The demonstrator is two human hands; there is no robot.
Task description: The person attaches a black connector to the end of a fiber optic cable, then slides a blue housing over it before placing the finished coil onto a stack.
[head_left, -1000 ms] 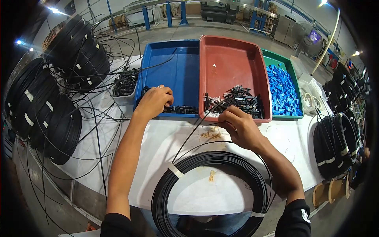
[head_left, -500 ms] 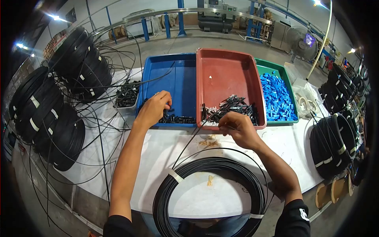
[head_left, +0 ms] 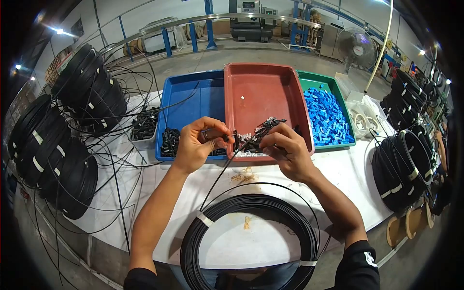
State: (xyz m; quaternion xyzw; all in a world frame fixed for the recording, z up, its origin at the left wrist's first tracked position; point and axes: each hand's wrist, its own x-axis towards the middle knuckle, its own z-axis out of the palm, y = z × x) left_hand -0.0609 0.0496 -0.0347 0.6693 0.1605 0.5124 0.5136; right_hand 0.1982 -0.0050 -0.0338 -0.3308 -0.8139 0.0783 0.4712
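Over the front edge of the blue tray [head_left: 193,92], my left hand [head_left: 200,145] is pinched on a small black part [head_left: 225,138]. My right hand [head_left: 288,151] is closed above the front of the red tray [head_left: 266,87]; its fingertips hide what they hold, if anything. White pieces [head_left: 249,145] and black connectors [head_left: 267,126] lie in the red tray. Black connectors [head_left: 169,140] fill the front of the blue tray. A coil of black cable [head_left: 193,246] with white tape bands lies at the table's front edge, and a cable end rises from it between my hands.
A green tray [head_left: 355,126] of blue connectors [head_left: 328,116] stands right of the red one. Stacked cable coils [head_left: 53,159] with loose strands stand at the left, more coils [head_left: 403,169] at the right. A small bin [head_left: 144,143] holds black parts. A fan [head_left: 356,48] stands behind.
My left hand has moved right and up from the blue tray's parts, towards my right hand, and now pinches a small black part. The whole view has shifted slightly.
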